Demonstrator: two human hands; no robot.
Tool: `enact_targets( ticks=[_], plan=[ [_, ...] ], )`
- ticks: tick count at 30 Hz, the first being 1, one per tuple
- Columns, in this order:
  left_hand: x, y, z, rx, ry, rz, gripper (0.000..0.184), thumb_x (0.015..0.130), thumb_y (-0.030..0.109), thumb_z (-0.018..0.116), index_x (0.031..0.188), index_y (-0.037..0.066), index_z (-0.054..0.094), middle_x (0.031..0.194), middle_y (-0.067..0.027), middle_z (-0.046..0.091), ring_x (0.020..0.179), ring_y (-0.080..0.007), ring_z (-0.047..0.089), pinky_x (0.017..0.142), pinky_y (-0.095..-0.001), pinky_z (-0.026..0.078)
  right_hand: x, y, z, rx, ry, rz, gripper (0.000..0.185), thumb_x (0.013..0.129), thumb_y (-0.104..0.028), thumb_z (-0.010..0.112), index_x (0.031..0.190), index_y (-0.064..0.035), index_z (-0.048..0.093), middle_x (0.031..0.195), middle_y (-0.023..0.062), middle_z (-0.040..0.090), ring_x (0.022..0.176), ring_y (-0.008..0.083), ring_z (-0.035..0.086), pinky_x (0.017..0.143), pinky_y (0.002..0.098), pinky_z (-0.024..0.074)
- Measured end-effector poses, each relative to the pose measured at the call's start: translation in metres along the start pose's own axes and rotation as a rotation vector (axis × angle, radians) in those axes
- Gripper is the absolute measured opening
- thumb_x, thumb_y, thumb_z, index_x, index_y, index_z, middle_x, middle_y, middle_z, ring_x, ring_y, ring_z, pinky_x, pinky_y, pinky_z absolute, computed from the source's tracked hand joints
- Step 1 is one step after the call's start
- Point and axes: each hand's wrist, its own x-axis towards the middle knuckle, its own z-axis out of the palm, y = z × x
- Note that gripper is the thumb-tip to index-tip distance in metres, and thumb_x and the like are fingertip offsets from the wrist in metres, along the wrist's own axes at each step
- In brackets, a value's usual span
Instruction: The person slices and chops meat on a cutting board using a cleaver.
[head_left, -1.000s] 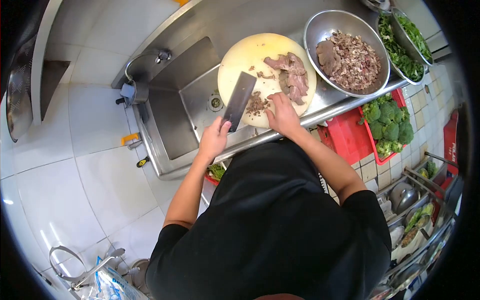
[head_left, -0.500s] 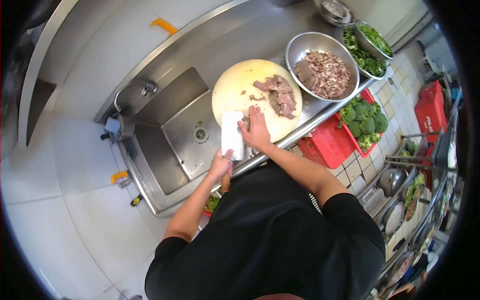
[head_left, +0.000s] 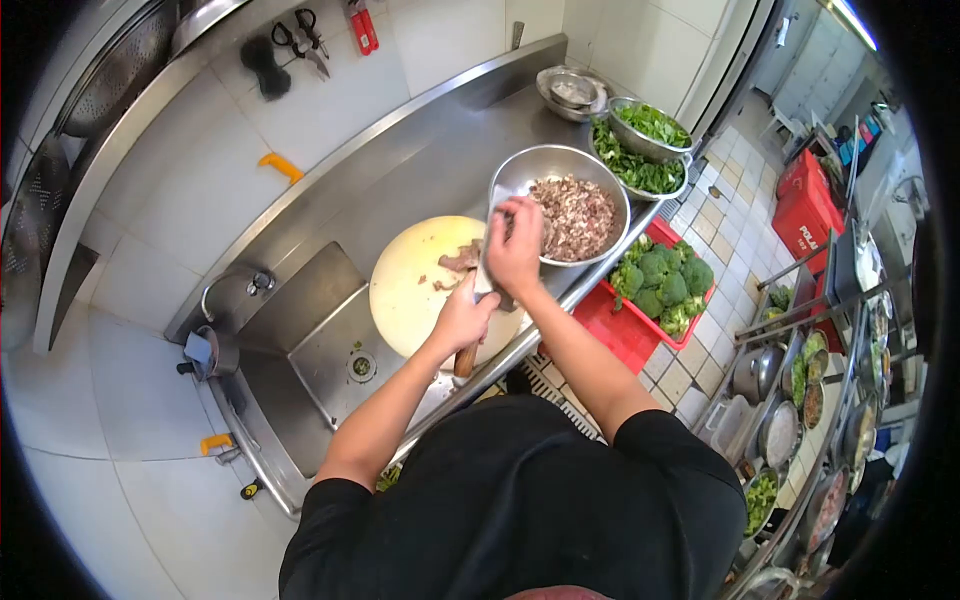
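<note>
My left hand [head_left: 465,318] is closed round the wooden handle of a cleaver [head_left: 484,270]. Its blade is tilted, reaching from the round cutting board [head_left: 405,290] up to the near side of a steel bowl [head_left: 510,165]. My right hand [head_left: 515,245] is at that bowl's left rim, its bent fingers slightly apart beside the blade. Chopped meat [head_left: 575,215] lies in the bowl. Pieces of cooked meat [head_left: 460,257] are on the board, partly hidden by my hands and the cleaver. Whether meat lies between my right hand and the blade is hidden.
A steel sink [head_left: 335,370] is to the left. Bowls of leafy greens [head_left: 640,170] stand at the counter's far right. Broccoli [head_left: 665,280] fills a red basket below the counter edge. Shelves with pans [head_left: 758,372] line the right, and scissors [head_left: 302,42] hang on the wall.
Both hands and the cleaver have moved from the board's near edge to the bowl's rim. The blade, earlier broadside, now shows narrow. The camera view has shifted.
</note>
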Motion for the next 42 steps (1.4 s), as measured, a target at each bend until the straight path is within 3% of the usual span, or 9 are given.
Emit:
enact_targets(
  ticks=[4,8,11,16,20,22,31,34,42],
  plan=[
    [0.047,0.031,0.024,0.049,-0.016,0.035,0.028,0.103,0.015,0.059,0.126,0.001,0.051,0.067,-0.0051,0.058,0.044,-0.0141,0.053,0.039,-0.0315,0.045,0.071,0.069,-0.021,-0.005,0.06,0.044,0.01,0.095,-0.012,0.064,0.099,-0.0034,0.061,0.11,0.0203,0.059,0.109,0.0393,0.055,0.099,0.0465,0.042],
    [0.049,0.022,0.022,-0.073,0.095,-0.086,0.028,0.108,0.024,0.055,0.126,0.002,0.05,0.065,-0.0033,0.054,0.044,-0.0138,0.051,0.039,-0.032,0.045,0.084,0.205,-0.025,-0.536,-0.025,0.011,0.035,0.093,-0.028,0.071,0.121,-0.0067,0.064,0.131,0.0189,0.058,0.127,0.0396,0.05,0.107,0.0538,0.0375],
    [0.018,-0.012,-0.01,-0.151,0.311,-0.147,0.027,0.109,0.026,0.054,0.127,0.006,0.05,0.064,-0.001,0.05,0.043,-0.0119,0.046,0.038,-0.0318,0.043,0.084,0.226,-0.047,-0.46,-0.131,0.007,0.042,0.091,-0.032,0.073,0.125,-0.0087,0.063,0.137,0.0171,0.056,0.131,0.0387,0.048,0.109,0.0558,0.0361],
    [-0.055,-0.097,-0.062,-0.125,0.702,-0.257,0.025,0.111,0.03,0.051,0.124,0.009,0.051,0.063,-0.0007,0.049,0.042,-0.0114,0.044,0.037,-0.031,0.042,0.052,0.184,-0.04,-0.173,-0.685,-0.02,0.032,0.09,-0.015,0.068,0.12,-0.006,0.068,0.12,0.0208,0.069,0.108,0.0395,0.065,0.093,0.0476,0.0522],
    [-0.097,-0.153,-0.061,-0.196,0.767,-0.488,0.026,0.111,0.033,0.05,0.124,0.01,0.05,0.062,-0.0024,0.049,0.042,-0.0134,0.045,0.037,-0.0324,0.042,-0.005,0.1,0.007,0.149,-1.215,-0.03,0.042,0.088,-0.011,0.067,0.129,-0.0035,0.065,0.132,0.0215,0.066,0.115,0.0411,0.064,0.103,0.0447,0.0522],
    [-0.105,-0.178,-0.051,-0.225,0.749,-0.571,0.027,0.111,0.034,0.05,0.124,0.01,0.049,0.062,-0.0031,0.048,0.042,-0.0149,0.046,0.038,-0.034,0.043,-0.069,0.097,0.054,0.186,-0.992,-0.294,0.04,0.085,-0.008,0.068,0.125,-0.0042,0.067,0.133,0.0193,0.064,0.122,0.0404,0.06,0.11,0.0487,0.0446],
    [-0.118,-0.189,-0.065,-0.247,0.641,-0.564,0.028,0.11,0.032,0.05,0.123,0.007,0.051,0.062,-0.005,0.051,0.041,-0.0166,0.048,0.038,-0.035,0.043,-0.096,0.06,0.132,-0.175,-1.436,-0.155,0.027,0.09,-0.014,0.067,0.115,-0.0053,0.069,0.123,0.0158,0.062,0.127,0.0388,0.052,0.11,0.0485,0.0425],
    [-0.132,-0.2,-0.077,-0.242,0.585,-0.547,0.03,0.109,0.029,0.051,0.125,0.004,0.053,0.062,-0.0065,0.053,0.04,-0.0169,0.05,0.036,-0.0351,0.044,-0.127,0.072,0.123,-0.269,-1.114,-0.207,0.018,0.093,-0.02,0.065,0.107,-0.0094,0.071,0.124,0.0165,0.061,0.121,0.0385,0.053,0.104,0.0507,0.043],
    [-0.136,-0.202,-0.12,-0.14,0.35,-0.51,0.028,0.109,0.027,0.052,0.124,0.003,0.055,0.064,-0.005,0.053,0.041,-0.0143,0.048,0.036,-0.033,0.042,-0.149,0.03,0.073,-0.416,-0.888,0.033,0.018,0.092,-0.017,0.063,0.107,-0.0073,0.069,0.116,0.0199,0.059,0.115,0.0403,0.052,0.101,0.0515,0.042]
  ],
)
